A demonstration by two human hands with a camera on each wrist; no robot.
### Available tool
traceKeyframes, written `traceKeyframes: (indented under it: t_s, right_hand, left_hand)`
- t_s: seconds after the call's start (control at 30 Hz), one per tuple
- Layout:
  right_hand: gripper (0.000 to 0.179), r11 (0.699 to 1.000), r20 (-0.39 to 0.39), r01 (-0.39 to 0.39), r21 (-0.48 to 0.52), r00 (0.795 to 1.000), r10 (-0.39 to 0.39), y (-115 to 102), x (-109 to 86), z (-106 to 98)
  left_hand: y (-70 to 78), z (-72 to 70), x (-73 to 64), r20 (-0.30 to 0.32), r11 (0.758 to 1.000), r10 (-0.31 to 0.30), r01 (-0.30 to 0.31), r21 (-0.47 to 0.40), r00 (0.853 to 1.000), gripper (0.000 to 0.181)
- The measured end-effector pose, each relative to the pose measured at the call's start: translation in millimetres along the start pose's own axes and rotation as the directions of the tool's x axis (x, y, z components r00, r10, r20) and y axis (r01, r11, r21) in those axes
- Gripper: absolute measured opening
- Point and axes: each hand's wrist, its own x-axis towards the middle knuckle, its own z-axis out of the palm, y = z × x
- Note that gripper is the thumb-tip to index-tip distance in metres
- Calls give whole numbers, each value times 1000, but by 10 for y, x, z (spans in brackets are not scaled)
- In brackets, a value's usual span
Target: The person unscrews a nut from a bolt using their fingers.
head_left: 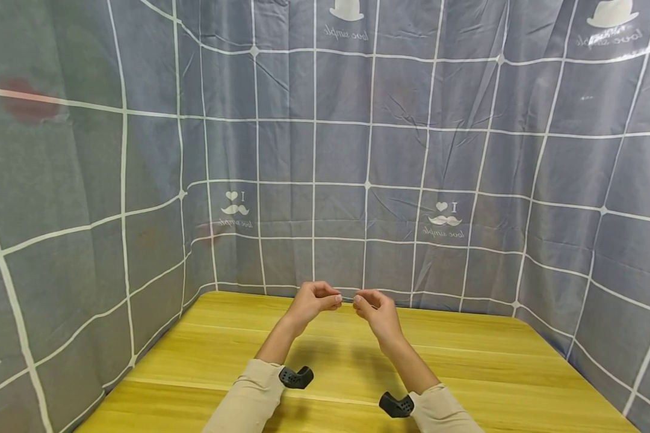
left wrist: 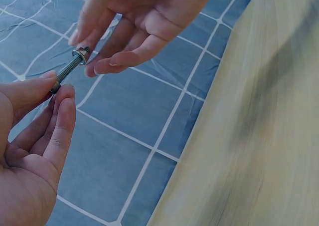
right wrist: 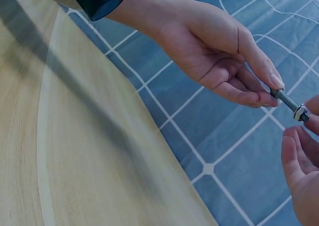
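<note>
Nearest come beige sleeves [head_left: 246, 397], with black wrist pieces [head_left: 297, 377] at 7 and 5 o'clock (clock centred on the hands). Below them spreads the desk [head_left: 195, 361], yellow and wood-grained, paler in the wrist views, with light seams running across it and soft shadows under the arms. Toward its far edge, the left hand [left wrist: 35, 131] pinches one end of a bolt [left wrist: 68, 70] between thumb and fingers; the right hand [left wrist: 144, 21] has bent fingers at the other end, though I cannot tell whether they grip. The bolt is slim, silvery and threaded, with a bright nut [left wrist: 79, 56] close to its dark tip. Beyond, a creased grey-blue curtain [head_left: 341, 150] wraps from 9 round to 3, white-gridded, with moustache prints [head_left: 235, 210] at 10 and 2.
</note>
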Motion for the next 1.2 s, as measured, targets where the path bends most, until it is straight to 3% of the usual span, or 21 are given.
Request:
traceKeyframes:
  t_s: [0.27,0.53,0.7,1.03,1.2]
  right_hand:
    - [18,998,12,-14,56,1000,13,10,-8,3]
    - [23,1000,38,12,-26,999,-11,5,-11,-16]
    - [22,1000,37,2,7,999,-3,5,-8,1]
    - [20,999,25,15,-31,1000,-14,4,-9,-5]
    - [23,1000,12,-2,7,1000,2,-5,-3,12]
  left_hand:
    - [-12,-2,-2,4,1000,6,-6,-9,1000,24]
    - [-22,-28,-10,17,999,36,-37,11,999,19]
    - [-59,-41,-6,27,997,76,-76,7,997,12]
    - [-24,-21,-9,13,1000,16,-16,17,1000,21]
    - [-20,-14,-6,6,1000,9,-9,15,1000,16]
